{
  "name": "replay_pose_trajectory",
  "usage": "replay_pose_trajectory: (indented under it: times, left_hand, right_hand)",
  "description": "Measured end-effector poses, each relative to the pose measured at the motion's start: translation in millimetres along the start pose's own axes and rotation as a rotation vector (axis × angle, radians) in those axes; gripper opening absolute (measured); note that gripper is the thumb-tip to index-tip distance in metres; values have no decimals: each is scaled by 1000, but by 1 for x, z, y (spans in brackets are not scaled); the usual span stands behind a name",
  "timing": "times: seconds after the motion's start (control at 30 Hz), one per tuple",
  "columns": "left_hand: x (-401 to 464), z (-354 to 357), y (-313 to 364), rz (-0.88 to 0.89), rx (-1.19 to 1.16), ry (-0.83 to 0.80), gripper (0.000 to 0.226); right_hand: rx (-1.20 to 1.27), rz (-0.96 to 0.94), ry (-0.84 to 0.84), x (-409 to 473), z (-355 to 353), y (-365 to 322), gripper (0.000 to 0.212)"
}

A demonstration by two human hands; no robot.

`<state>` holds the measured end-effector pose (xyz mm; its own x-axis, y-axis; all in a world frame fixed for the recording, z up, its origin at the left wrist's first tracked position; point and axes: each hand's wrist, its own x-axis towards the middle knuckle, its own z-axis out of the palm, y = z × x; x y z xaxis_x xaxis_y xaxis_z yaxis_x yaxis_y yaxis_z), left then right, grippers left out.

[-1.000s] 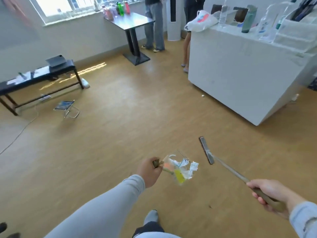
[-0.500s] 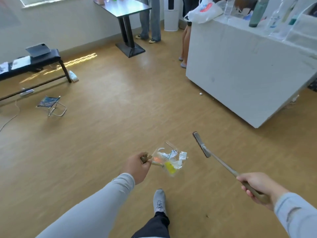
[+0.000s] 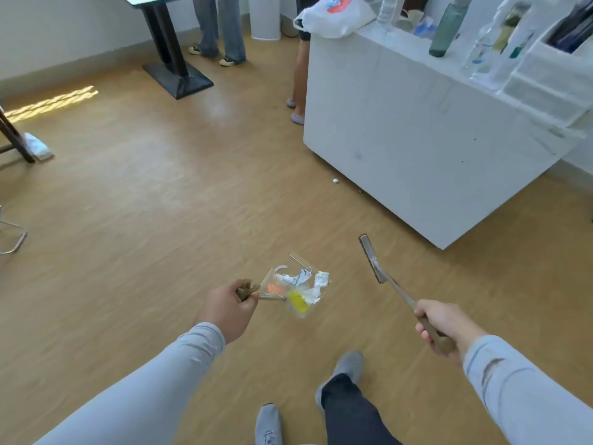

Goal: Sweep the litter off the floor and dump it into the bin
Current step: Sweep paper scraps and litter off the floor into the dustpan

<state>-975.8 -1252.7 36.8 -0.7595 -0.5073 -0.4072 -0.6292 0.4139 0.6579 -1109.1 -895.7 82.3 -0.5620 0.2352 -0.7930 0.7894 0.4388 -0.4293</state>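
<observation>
Above wood-look floor (image 3: 144, 203), near white counter (image 3: 417, 139), seemingly clear dustpan (image 3: 295, 287).

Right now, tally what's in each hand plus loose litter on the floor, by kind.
Dustpan: 1, in left hand
Brush: 1, in right hand
Floor scrap: 1
Total: 3

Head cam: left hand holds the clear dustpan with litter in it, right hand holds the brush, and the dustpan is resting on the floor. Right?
Not quite. The head view shows the dustpan held up in the air, clear of the floor, not resting on it. The rest stands: the left hand holds it by the handle with litter inside, and the right hand holds the brush.
</observation>
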Motion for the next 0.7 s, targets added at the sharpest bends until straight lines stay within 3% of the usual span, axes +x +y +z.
replay_pose_trajectory:
  times: [0.37, 0.7]
  left_hand:
    - [170, 31, 138, -57, 98, 22, 30]
    - [322, 14, 186, -80, 89, 8, 34]
  right_hand:
    - [8, 50, -53, 154, -27, -179, 19]
    - [-21, 95, -16, 231, 17, -329, 19]
